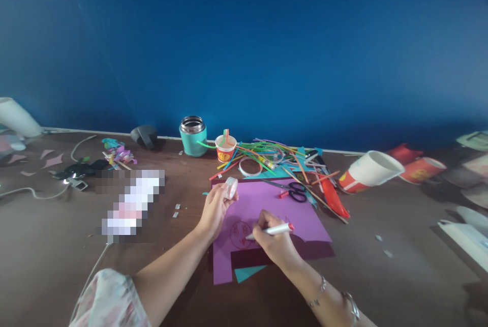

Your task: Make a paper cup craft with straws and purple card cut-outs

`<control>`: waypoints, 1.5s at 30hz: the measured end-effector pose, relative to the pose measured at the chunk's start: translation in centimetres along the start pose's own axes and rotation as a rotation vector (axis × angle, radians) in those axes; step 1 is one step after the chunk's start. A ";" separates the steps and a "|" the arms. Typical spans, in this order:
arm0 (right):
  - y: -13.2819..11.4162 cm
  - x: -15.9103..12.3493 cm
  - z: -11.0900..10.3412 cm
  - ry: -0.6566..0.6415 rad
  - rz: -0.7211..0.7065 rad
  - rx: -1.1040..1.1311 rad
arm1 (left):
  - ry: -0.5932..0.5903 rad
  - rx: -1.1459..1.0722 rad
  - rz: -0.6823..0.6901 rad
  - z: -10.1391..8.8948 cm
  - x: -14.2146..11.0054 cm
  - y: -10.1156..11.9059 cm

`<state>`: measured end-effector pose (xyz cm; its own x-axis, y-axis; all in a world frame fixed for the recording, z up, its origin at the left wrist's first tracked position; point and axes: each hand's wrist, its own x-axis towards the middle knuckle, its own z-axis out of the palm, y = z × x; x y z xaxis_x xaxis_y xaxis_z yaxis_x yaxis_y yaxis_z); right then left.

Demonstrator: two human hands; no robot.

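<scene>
My right hand (271,235) grips a white marker (277,229) with a red end, its tip at a drawn red circle on purple paper (297,215). Eyes and a small mouth show inside the circle; whether the tip touches the paper I cannot tell. My left hand (215,210) is closed around a small, pale round roll, perhaps tape (231,188), over the paper's left edge. Black-handled scissors (296,192) and a red marker cap (283,195) lie on the sheet's upper part. Darker purple and teal paper (247,272) peeks out underneath.
Behind the paper lie many coloured pipe cleaners or thin strips (263,154), a small paper cup (225,148) and an open turquoise flask (193,136). Paper cups (371,170) lean at right beside a red item (332,196). Keys (78,177) and a blurred-out cabled device (133,205) lie left.
</scene>
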<state>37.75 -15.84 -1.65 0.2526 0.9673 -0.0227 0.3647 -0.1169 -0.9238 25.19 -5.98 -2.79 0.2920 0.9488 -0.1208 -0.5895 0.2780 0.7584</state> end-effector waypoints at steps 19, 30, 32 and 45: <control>-0.1 0.3 -0.2 0.042 0.060 0.228 | 0.007 0.029 -0.002 0.2 -0.1 0.2; -0.3 0.1 0.1 -0.017 0.039 0.089 | 0.006 0.017 -0.004 0.3 -0.2 0.3; 0.0 0.1 0.1 -0.020 0.040 0.043 | 0.002 0.012 -0.001 0.2 -0.2 0.2; 0.1 0.2 0.1 0.011 -0.003 -0.103 | -0.003 -0.008 -0.002 0.2 -0.1 0.2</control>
<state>37.80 -15.63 -1.80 0.2610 0.9652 -0.0154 0.4552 -0.1372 -0.8798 25.21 -6.04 -2.45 0.2957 0.9476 -0.1206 -0.5946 0.2814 0.7532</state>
